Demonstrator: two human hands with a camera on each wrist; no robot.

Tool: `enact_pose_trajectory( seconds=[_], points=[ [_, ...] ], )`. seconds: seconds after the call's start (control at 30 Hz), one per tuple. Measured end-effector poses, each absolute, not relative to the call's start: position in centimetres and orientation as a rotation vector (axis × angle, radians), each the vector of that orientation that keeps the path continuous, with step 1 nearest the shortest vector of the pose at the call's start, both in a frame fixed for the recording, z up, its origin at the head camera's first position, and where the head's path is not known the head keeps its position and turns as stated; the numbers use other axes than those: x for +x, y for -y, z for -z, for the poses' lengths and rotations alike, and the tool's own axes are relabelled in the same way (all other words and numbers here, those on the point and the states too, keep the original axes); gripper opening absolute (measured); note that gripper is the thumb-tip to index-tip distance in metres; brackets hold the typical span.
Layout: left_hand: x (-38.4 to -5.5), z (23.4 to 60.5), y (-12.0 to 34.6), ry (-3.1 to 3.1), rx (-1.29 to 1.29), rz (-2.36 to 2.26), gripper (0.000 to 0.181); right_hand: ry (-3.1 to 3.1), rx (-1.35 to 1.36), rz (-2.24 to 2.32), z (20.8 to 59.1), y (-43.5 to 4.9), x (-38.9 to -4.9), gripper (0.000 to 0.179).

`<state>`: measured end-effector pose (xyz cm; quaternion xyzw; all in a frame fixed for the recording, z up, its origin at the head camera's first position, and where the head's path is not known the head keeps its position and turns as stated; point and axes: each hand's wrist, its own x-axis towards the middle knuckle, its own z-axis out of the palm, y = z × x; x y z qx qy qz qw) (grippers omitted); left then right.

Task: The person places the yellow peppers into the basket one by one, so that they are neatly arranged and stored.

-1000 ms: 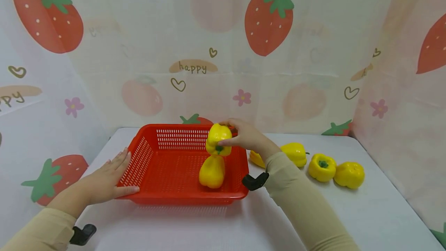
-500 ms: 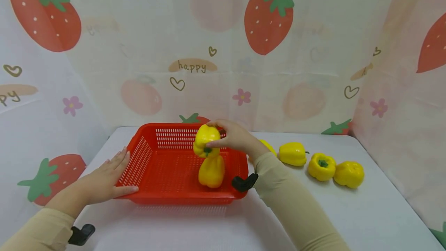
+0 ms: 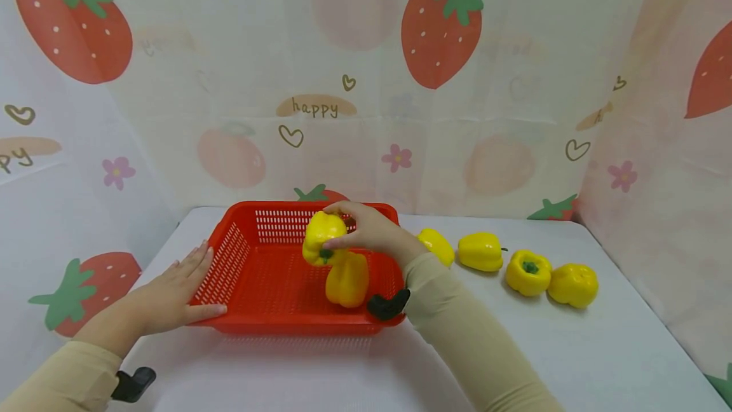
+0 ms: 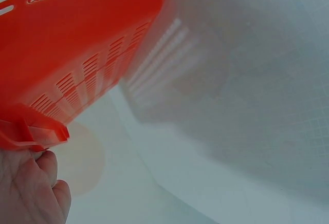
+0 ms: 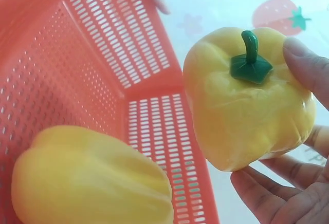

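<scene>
My right hand point(image 3: 372, 231) holds a yellow bell pepper point(image 3: 322, 237) between thumb and fingers, above the inside of a red plastic basket point(image 3: 274, 321). In the right wrist view this bell pepper point(image 5: 247, 111) shows its green stem. A second yellow bell pepper point(image 3: 347, 281) lies in the basket's right half, partly overlapped by the held one in the head view. My left hand point(image 3: 166, 297) rests on the basket's left rim with fingers straight and thumb along the near edge. The left wrist view shows the hand point(image 4: 31, 188) against the rim from below.
Several more yellow bell peppers stand in a row to the right of the basket, among them one with its stem up point(image 3: 528, 273) and one at the right end point(image 3: 574, 286). A white table point(image 3: 572, 361) carries everything. A strawberry-print cloth point(image 3: 366, 81) hangs behind.
My right hand has carried the bell pepper leftward and slightly down over the basket. The left hand keeps its place on the rim.
</scene>
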<state>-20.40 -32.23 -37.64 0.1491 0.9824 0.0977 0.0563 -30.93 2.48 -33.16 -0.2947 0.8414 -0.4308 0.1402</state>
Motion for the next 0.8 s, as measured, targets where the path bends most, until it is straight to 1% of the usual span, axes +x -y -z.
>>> enact_pose_trajectory(
  seconds=[0.27, 0.47, 0.67, 0.8],
  points=[
    [-20.38, 37.67, 32.25, -2.987, 0.454, -0.288, 0.111, -2.45, -0.861, 1.197, 33.04, -1.78, -30.77, 0.067],
    [-20.44, 37.68, 32.19, -2.984, 0.446, -0.288, 0.111, -2.442, -0.867, 1.172, 33.26, -1.78, -30.82, 0.074],
    [-20.58, 37.83, 32.21, -2.976, 0.42, -0.281, 0.11, -2.405, -0.806, 1.215, 33.27, -1.96, -30.84, 0.067],
    [-20.58, 37.85, 32.28, -2.971, 0.419, -0.282, 0.11, -2.395, -0.803, 1.229, 33.16, -2.03, -30.86, 0.069]
  ],
)
